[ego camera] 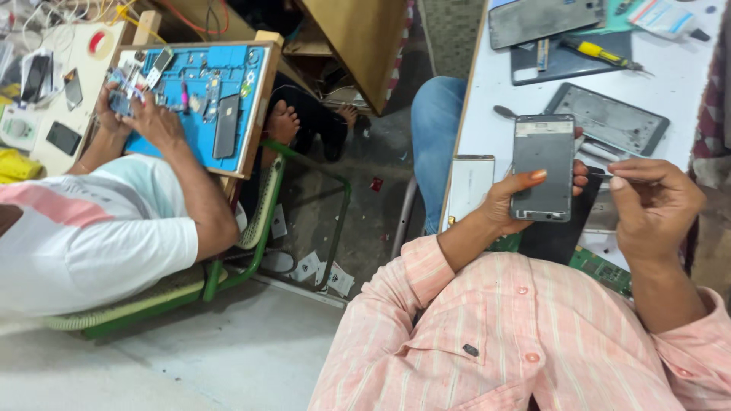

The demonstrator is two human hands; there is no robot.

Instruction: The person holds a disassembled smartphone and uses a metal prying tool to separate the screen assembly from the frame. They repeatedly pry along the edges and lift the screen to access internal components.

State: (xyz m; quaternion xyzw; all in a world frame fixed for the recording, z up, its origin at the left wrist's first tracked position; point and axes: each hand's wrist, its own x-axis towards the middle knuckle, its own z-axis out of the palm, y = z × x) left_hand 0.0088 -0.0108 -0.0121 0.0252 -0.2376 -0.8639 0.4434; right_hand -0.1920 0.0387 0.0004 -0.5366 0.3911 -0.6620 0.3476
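My left hand (504, 204) grips a grey phone body (542, 169) with its back off. It holds the phone upright over the edge of the white worktable (685, 84), thumb on the left side and fingers behind. My right hand (656, 207) hovers just right of the phone. Its thumb and forefinger are pinched together near the phone's right edge, and nothing shows between them. Both my sleeves are pink and striped.
On the table lie a grey phone frame (608, 118), a yellow-handled screwdriver (601, 53), a pale phone panel (470, 183), a green circuit board (601, 268) and a dark mat (560, 232). At left, a co-worker's hands (145, 114) work over a blue repair mat (205, 76), beside a green chair frame (304, 164).
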